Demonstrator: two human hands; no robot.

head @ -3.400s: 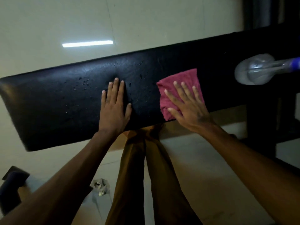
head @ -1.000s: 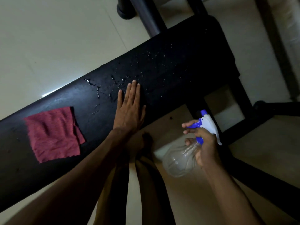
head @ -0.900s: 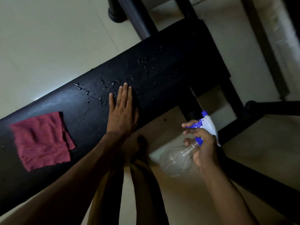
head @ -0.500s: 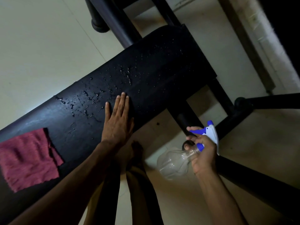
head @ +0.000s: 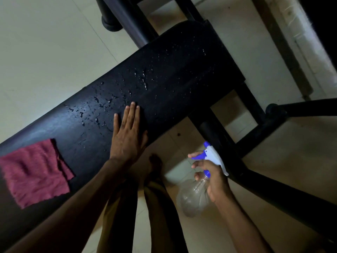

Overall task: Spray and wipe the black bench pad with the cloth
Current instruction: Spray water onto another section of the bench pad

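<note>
The black bench pad (head: 182, 75) runs diagonally from lower left to upper right, with water droplets scattered over its middle. My left hand (head: 128, 136) lies flat on the pad's near edge, fingers together, holding nothing. A dark red cloth (head: 34, 172) rests spread on the pad at the far left, apart from both hands. My right hand (head: 212, 176) grips the neck of a clear spray bottle (head: 195, 196) with a blue and white trigger head, held below the pad's near edge over the floor.
Black metal frame bars (head: 255, 179) of the bench cross under the pad at the right and top. Pale tiled floor (head: 45, 42) surrounds it. My legs and a foot (head: 155, 167) stand between my arms. A wall base (head: 300, 42) runs at the upper right.
The cloth went from under my right hand to lying alone at the left. My right hand took up the spray bottle. More droplets now dot the pad; the view shifted along the bench.
</note>
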